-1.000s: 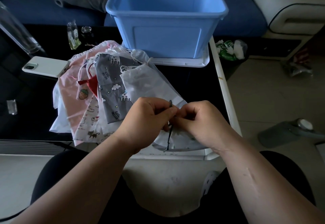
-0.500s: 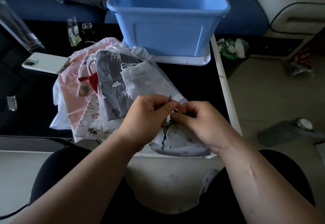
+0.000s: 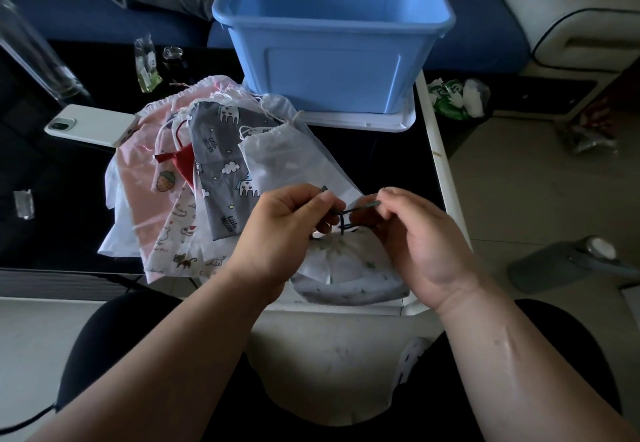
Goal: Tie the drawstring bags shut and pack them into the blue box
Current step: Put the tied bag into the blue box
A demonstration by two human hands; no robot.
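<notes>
Head view: white green-print bag [image 3: 346, 268] sits at the table's [image 3: 381, 164] near edge, mouth gathered; tying step is in hand. Left hand [image 3: 280, 233] and right hand [image 3: 415, 233] each pinch an end of its dark cord [image 3: 346, 214], with a loose loop between them. Knot not yet tight, by my read. Next: pull ends apart to cinch, then lift bag into blue box [image 3: 332, 70] at far edge; no bags visible inside. Count: 1 bag in hand, 1 box, roughly 6 bags in pile [image 3: 214, 164] just left. They overlap, so exact count is unclear.
</notes>
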